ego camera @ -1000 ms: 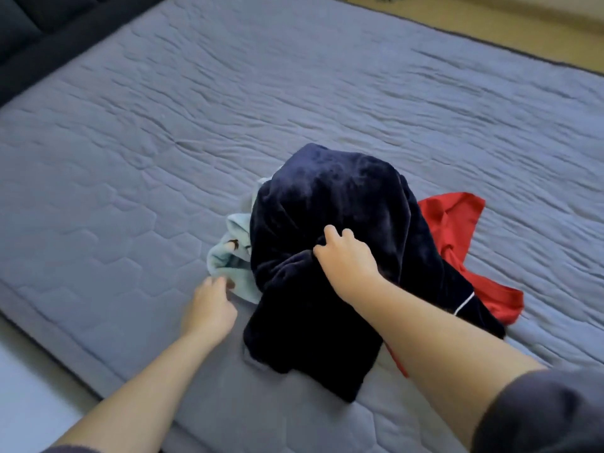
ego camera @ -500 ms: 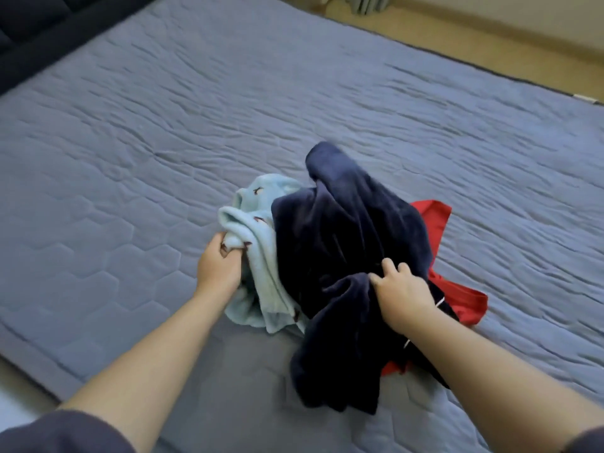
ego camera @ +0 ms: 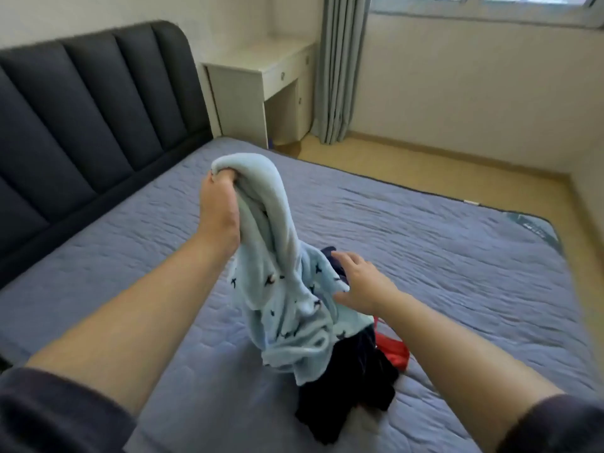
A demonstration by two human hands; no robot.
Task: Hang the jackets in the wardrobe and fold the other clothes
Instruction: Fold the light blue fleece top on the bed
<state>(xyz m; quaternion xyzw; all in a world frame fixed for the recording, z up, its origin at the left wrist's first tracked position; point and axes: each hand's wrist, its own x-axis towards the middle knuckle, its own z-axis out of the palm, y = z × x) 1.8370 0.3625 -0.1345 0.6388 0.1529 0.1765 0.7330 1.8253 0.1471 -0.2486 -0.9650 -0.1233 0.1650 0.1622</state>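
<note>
My left hand [ego camera: 218, 210] grips a light blue fleece garment [ego camera: 287, 308] with small dark marks and holds it up above the bed, so the cloth hangs down in a long drape. Its lower end rests on a dark navy fleece garment [ego camera: 353, 397] lying crumpled on the grey quilted bed [ego camera: 441, 263]. A red garment [ego camera: 392, 351] pokes out from under the navy one on the right. My right hand [ego camera: 362, 282] is spread open against the right side of the hanging blue cloth, fingers apart.
A dark padded headboard [ego camera: 81, 125] runs along the left. A white desk [ego camera: 258, 80] stands beyond the bed's far corner beside a grey curtain [ego camera: 340, 67]. Wooden floor [ego camera: 425, 165] lies past the far edge of the bed.
My left hand has lifted the light blue garment up off the pile. My right hand has let go of the navy garment and moved onto the blue cloth. The view has tilted up.
</note>
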